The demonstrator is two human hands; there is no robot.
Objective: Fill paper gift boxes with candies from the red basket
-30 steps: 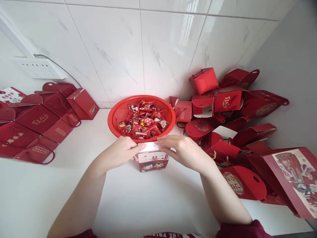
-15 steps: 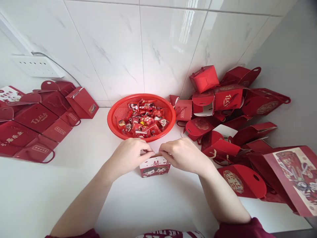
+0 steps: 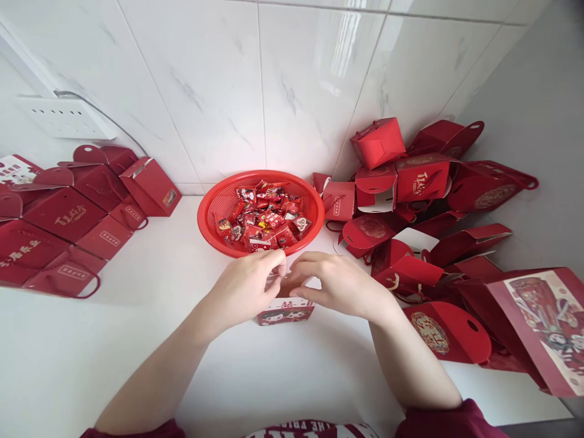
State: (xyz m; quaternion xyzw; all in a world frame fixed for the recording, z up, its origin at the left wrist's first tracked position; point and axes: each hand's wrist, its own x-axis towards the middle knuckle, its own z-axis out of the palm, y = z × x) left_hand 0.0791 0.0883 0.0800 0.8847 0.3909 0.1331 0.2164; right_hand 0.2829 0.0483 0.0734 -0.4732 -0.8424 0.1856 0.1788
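A small red and white gift box (image 3: 286,315) with cartoon faces on its front stands upright on the white table, its top parted. At its upper left edge is my left hand (image 3: 249,286), fingers curled in against the box; the fingertips are partly hidden. My right hand (image 3: 344,286) is over the upper right side, thumb apart from the bent fingers, with the box's opening and a pale flap between them. Just behind the box sits a red plastic basket (image 3: 207,228) holding many wrapped candies (image 3: 269,219).
Closed red gift boxes (image 3: 68,213) are lined up at the left by the wall. A loose heap of red boxes (image 3: 420,182) covers the right side, with a larger picture-printed box (image 3: 542,328) in front. A white power socket (image 3: 64,117) is on the tiled wall (image 3: 219,91).
Both hands were pinching the top edges of the gift box together. Now the top is parted, and the right fingers have spread away from the pinch.
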